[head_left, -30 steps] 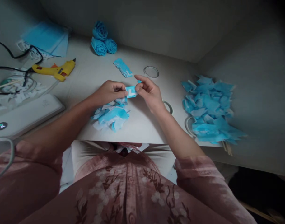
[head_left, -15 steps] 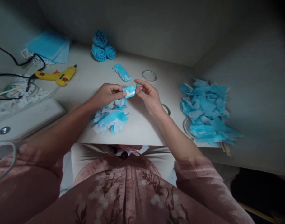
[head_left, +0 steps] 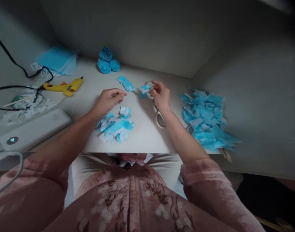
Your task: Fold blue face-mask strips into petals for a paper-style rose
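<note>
My right hand (head_left: 161,96) pinches a small folded blue-and-white fabric piece (head_left: 145,88) at its left fingertips, above the table. Just beneath that piece shows a rounded blue bit; whether it is part of it, I cannot tell. My left hand (head_left: 112,99) is closed, thumb against fingers, with nothing visible in it. Between the hands and farther back lies a strip-like stack of blue pieces (head_left: 125,83). Nearer me, by my left wrist, is a loose heap of blue and white scraps (head_left: 117,127). A pale looped handle (head_left: 160,120) lies beside my right wrist.
Three blue fabric roses (head_left: 105,61) stand at the back. To the left are a yellow glue gun (head_left: 65,87), stacked blue face masks (head_left: 57,61), black cables and a white power bank (head_left: 36,129). A large pile of blue pieces (head_left: 204,112) with sticks (head_left: 226,155) lies right.
My left hand has let go of the folded blue piece. My right hand now holds it and has moved to the right, away from the left. The view has shifted slightly.
</note>
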### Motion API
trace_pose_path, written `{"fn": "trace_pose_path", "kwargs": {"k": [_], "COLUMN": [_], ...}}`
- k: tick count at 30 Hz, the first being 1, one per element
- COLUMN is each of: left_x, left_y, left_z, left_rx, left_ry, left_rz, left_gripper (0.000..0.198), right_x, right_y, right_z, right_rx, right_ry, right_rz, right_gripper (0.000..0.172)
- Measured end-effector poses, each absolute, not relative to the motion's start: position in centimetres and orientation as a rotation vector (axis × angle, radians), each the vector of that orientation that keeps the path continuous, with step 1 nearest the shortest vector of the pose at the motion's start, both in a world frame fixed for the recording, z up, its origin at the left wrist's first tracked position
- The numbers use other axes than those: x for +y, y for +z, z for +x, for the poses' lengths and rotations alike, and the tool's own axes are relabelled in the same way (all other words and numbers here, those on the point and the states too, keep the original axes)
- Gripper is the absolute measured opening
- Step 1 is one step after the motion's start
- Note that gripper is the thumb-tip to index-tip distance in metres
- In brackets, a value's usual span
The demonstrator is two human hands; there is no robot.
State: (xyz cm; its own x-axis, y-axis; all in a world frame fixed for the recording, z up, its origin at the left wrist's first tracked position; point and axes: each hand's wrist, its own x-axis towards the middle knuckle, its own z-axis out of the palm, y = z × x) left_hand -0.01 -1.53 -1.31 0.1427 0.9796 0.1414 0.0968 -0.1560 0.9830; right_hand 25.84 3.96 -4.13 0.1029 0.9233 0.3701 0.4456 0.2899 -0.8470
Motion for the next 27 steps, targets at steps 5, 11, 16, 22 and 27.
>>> {"fn": "trace_pose_path", "kwargs": {"k": [5,11,16,22,27], "left_x": [-1.4,-1.3,-1.1,-0.5,0.0], "left_y": [-1.3,-1.2,-1.3,-2.1,-2.7], "left_z": [0.1,0.2,0.2,-0.2,-0.2], "left_rx": [1.103,1.098,1.08,1.086,1.149], "left_ry": [1.18,1.195,1.184,1.201,1.253], "left_rz": [1.423,1.386,1.373,1.398,1.377], "left_gripper": [0.016,0.008,0.008,0.005,0.011], "right_x": [5.4,4.7,5.0,4.8,4.9], "right_y": [-3.1,-2.9,-1.6,-0.9,-1.6], "right_z": [24.2,23.6,26.1,29.5,30.6], "right_rx": [-1.775,-1.945,-1.822,-1.767,-1.883], "right_ry": [0.234,0.38,0.349,0.225,0.171], "right_rz": [-1.502,-1.646,-1.585,-1.699,-1.884], "right_gripper": [0.039,0.056,0.05,0.043,0.044]}}
